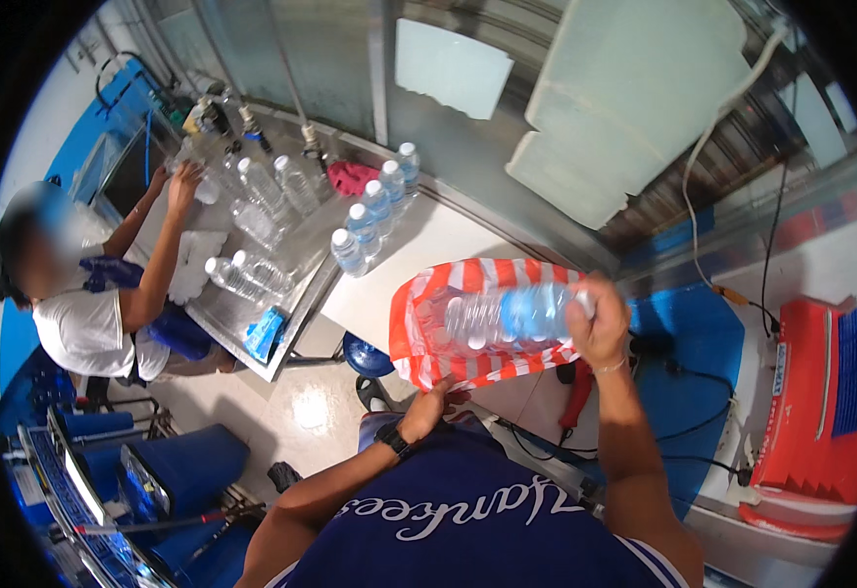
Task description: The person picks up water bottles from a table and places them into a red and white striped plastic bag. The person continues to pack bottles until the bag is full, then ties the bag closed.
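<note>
My right hand (pixel 601 323) grips a clear plastic water bottle (pixel 505 314) with a blue label by its capped end. Motion blurs the bottle, which lies sideways over the mouth of a red-and-white striped plastic bag (pixel 408 323). Inside the bag, white caps of other bottles show in part beneath it. My left hand (pixel 428 413), with a black watch on the wrist, pinches the bag's near edge. Left of the bag, several capped and labelled water bottles (pixel 364 224) stand in a row on a white tabletop (pixel 446 228).
At a metal sink counter (pixel 299 301) on the left, a co-worker (pixel 97 294) handles a clear bottle. Unlabelled bottles (pixel 259 187), a pink cloth (pixel 353 178) and blue labels (pixel 264 334) lie there. A red heat gun (pixel 577 397) and cords sit right; blue water jugs (pixel 178 470) are racked lower left.
</note>
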`<action>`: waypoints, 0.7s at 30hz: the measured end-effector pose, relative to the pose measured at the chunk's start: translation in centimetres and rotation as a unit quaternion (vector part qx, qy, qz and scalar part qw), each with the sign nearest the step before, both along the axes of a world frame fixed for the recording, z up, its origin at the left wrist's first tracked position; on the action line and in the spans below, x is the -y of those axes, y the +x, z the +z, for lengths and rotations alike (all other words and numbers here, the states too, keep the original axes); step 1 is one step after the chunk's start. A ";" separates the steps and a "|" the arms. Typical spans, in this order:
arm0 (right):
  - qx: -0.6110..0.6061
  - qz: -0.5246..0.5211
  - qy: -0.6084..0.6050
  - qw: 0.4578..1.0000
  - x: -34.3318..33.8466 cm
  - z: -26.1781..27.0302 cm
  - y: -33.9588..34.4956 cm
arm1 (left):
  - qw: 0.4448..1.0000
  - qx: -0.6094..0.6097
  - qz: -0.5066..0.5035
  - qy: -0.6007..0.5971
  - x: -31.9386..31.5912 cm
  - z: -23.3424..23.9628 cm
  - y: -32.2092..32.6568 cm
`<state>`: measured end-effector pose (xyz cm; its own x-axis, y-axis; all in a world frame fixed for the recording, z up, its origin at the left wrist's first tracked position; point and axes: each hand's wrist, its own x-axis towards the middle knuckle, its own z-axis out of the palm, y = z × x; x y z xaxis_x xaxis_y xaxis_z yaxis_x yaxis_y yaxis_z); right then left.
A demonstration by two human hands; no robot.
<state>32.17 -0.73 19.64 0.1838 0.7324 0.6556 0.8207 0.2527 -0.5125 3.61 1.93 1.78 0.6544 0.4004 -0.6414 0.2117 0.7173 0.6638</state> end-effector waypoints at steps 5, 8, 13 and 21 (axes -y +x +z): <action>-0.033 0.094 -0.061 0.993 3.1 -2.7 -3.5 | 0.998 0.025 -0.045 0.038 0.7 -0.5 -1.5; -0.048 0.070 -0.044 0.995 2.9 -4.6 -4.3 | 0.999 0.005 -0.033 0.033 1.1 -0.2 -2.4; -0.082 0.028 -0.106 0.991 2.5 -4.9 -3.1 | 0.999 0.029 0.010 0.016 1.3 0.6 -2.2; 0.031 0.024 -0.113 0.993 2.6 -8.6 -3.3 | 0.998 0.057 0.009 -0.022 0.9 1.0 -1.9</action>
<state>28.90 -3.29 11.02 0.1098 0.8691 0.4822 0.8417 0.1767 -0.5101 1.75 1.03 2.80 0.7171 0.3855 -0.5807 0.1243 0.7490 0.6508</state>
